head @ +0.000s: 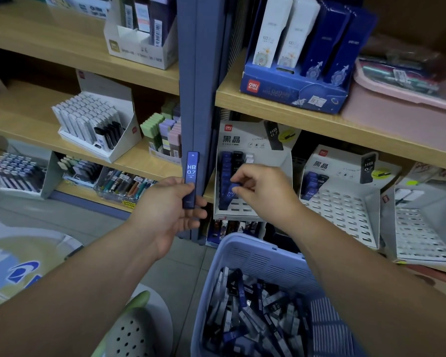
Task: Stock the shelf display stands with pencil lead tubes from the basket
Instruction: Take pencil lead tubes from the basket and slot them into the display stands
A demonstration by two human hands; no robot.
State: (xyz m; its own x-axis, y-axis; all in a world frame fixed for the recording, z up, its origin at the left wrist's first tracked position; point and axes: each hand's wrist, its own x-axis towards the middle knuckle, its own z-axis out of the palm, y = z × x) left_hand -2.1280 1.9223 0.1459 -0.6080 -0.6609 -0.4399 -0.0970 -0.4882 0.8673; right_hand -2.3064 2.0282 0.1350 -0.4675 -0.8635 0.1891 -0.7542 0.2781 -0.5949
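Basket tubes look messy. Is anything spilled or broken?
Nothing looks spilled or broken. The tubes lie jumbled inside the basket, while those in the stand sit in neat rows.

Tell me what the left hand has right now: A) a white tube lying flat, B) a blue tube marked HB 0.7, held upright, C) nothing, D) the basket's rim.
B: the left hand grips a blue tube printed HB 0.7, standing upright beside the shelf post; the right hand pinches a second tube at the stand.
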